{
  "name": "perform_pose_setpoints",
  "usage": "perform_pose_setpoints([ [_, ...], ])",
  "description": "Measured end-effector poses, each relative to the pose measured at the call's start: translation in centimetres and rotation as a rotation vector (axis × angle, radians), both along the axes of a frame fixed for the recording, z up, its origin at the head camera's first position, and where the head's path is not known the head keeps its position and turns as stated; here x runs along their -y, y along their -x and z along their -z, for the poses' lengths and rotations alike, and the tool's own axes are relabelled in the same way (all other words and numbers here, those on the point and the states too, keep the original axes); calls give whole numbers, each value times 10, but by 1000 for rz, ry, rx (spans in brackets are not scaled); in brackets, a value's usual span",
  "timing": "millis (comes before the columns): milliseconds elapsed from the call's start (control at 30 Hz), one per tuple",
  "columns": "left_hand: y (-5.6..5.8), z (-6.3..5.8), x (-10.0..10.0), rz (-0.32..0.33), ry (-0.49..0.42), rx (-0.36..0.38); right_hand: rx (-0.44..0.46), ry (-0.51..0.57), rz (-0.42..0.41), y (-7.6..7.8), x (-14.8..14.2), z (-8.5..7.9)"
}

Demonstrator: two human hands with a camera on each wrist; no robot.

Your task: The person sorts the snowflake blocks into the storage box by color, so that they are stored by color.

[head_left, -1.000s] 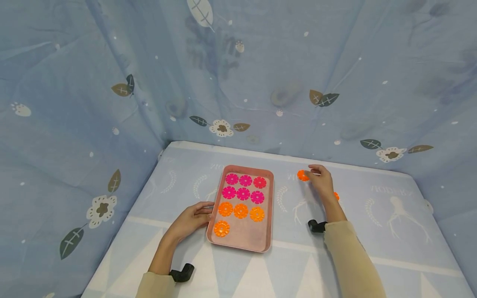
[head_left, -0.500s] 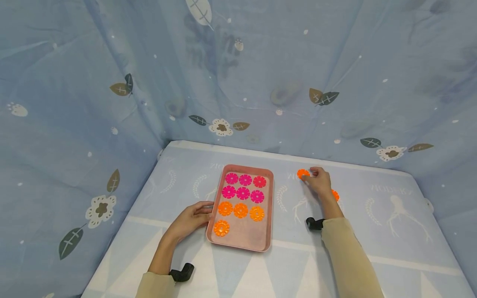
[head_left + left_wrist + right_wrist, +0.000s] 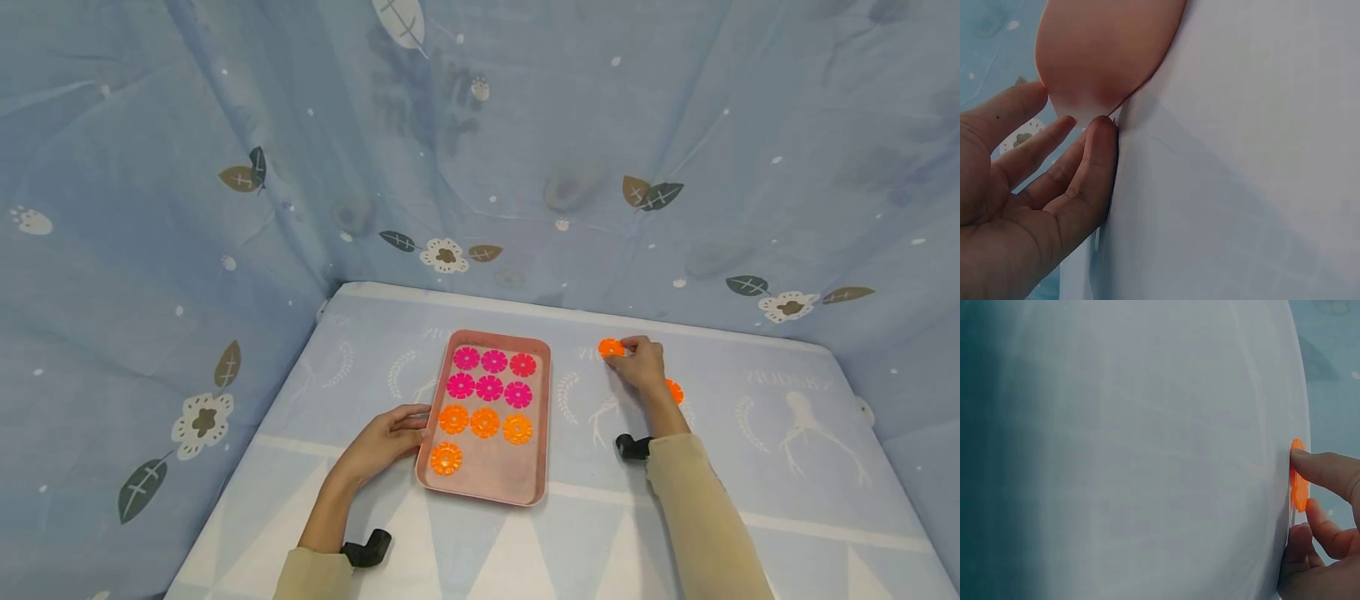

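My right hand (image 3: pixel 639 363) pinches an orange snowflake-shaped plastic disc (image 3: pixel 611 347) near the back of the table. In the right wrist view the thumb lies on the disc (image 3: pixel 1299 481) and a fingertip meets its lower end. A pink rectangular tray (image 3: pixel 487 487) lies in front of me, its left side touched by the fingers of my left hand (image 3: pixel 381 446). Those fingers look relaxed and slightly bent against the tray's outer wall (image 3: pixel 1104 56) in the left wrist view. Inside the tray are rows of pink discs (image 3: pixel 490 388) and orange discs (image 3: pixel 484 422), plus a reddish one (image 3: pixel 522 364).
Another orange disc (image 3: pixel 675 392) lies on the table, partly hidden behind my right wrist. A patterned pale cloth (image 3: pixel 750 483) covers the table. Blue fabric walls (image 3: pixel 525 150) rise at the back and sides. Black wrist mounts (image 3: pixel 367 548) stick out from both forearms.
My right hand has lowered slightly and its fingers have closed in on the orange disc. The left hand and tray have stayed in place.
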State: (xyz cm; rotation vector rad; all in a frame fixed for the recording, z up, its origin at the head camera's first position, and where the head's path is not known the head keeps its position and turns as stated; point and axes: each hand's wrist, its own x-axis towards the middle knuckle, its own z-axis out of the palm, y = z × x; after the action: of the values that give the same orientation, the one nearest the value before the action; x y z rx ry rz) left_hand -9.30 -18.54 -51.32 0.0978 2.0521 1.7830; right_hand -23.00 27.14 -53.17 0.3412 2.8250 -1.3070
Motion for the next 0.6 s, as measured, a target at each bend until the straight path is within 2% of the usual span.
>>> perform_pose_setpoints([
  [367,2,3,0,-11,13,-3,56,96,49,1,-1,-7],
  [600,2,4,0,-10,14,-4,46,178,100,-3,-1,-9],
])
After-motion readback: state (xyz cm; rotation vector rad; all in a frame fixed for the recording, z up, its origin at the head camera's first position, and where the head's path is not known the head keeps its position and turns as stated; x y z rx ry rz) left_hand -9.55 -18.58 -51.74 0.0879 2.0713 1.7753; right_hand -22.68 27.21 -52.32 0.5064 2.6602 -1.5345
